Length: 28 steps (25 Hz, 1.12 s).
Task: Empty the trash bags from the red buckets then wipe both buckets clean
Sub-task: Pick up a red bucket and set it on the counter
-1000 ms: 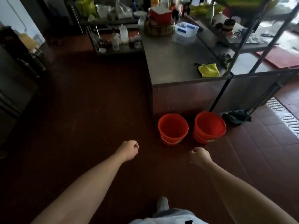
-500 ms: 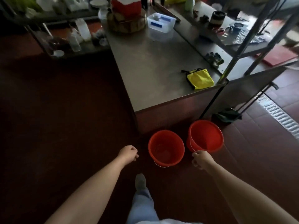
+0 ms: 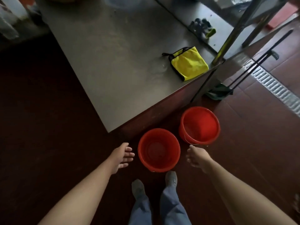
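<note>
Two red buckets stand on the dark tiled floor by the corner of a steel table. The near bucket (image 3: 159, 150) is right in front of my feet; the far bucket (image 3: 199, 125) sits up and to its right. No bag shows inside either one. My left hand (image 3: 122, 157) hangs just left of the near bucket, fingers spread and empty. To the right of that bucket's rim is my right hand (image 3: 197, 157), fingers loose, empty, just below the far bucket. A yellow cloth (image 3: 186, 63) lies on the table near its right edge.
The steel table (image 3: 116, 62) juts toward me, its corner just above the near bucket. A shelf post (image 3: 232, 31) stands at its right end. A mop head (image 3: 218, 91) and handle lean beside it. A floor drain grate (image 3: 272, 85) runs at the right.
I have stepped up to the buckets, and they now lie at my feet. Both hands went from loose fists to open fingers on either side of the near bucket.
</note>
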Each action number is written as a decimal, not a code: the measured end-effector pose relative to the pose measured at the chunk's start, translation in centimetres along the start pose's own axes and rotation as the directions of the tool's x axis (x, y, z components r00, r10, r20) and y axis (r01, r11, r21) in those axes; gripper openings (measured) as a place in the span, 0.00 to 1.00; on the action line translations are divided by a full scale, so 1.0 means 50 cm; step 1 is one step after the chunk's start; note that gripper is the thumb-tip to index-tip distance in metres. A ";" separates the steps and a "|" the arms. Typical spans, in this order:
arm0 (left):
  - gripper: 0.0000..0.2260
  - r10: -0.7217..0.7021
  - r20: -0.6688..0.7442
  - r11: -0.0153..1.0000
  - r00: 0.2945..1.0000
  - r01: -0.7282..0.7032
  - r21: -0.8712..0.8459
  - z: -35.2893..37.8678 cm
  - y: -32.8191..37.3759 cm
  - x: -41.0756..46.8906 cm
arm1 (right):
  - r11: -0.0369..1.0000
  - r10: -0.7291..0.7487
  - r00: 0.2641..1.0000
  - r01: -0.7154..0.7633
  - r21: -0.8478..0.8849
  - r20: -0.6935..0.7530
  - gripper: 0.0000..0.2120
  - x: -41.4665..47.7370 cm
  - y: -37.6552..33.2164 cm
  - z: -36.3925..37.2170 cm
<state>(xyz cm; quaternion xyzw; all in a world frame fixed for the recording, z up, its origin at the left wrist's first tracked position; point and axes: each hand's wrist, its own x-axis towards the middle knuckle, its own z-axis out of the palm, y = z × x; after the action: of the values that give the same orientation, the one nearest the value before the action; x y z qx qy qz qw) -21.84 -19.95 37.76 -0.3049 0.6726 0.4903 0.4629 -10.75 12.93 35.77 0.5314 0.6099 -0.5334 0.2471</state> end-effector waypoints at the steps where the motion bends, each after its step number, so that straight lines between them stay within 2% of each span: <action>1: 0.20 -0.016 -0.009 0.999 1.000 0.016 -0.037 0.005 0.000 0.041 | 1.000 0.018 1.000 -0.018 0.020 0.007 0.19 0.038 -0.006 0.008; 9: 0.23 -0.127 -0.107 0.969 0.986 0.100 -0.226 0.076 -0.095 0.438 | 0.963 0.124 0.990 -0.136 0.232 0.062 0.24 0.387 0.056 0.051; 15: 0.33 -0.198 -0.137 0.945 0.971 0.152 -0.290 0.090 -0.188 0.667 | 0.928 0.181 0.976 -0.209 0.308 0.117 0.30 0.605 0.125 0.092; 18: 0.34 -0.197 -0.168 0.948 0.966 0.144 -0.284 0.087 -0.210 0.739 | 0.927 0.183 0.975 -0.215 0.307 0.128 0.33 0.679 0.145 0.108; 23: 0.33 -0.187 -0.204 0.956 0.961 0.130 -0.264 0.091 -0.231 0.822 | 0.946 0.151 0.987 -0.161 0.282 0.057 0.34 0.764 0.171 0.122; 28: 0.35 -0.176 -0.162 0.949 0.971 0.124 -0.291 0.114 -0.237 0.872 | 0.940 0.131 0.989 -0.146 0.309 0.068 0.35 0.815 0.201 0.142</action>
<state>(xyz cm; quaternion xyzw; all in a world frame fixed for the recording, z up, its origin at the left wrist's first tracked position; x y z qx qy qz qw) -26.56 -16.63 -7.39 -0.4618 0.6119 0.5126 0.3867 -16.23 20.79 -5.73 0.5927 0.4729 -0.6169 0.2109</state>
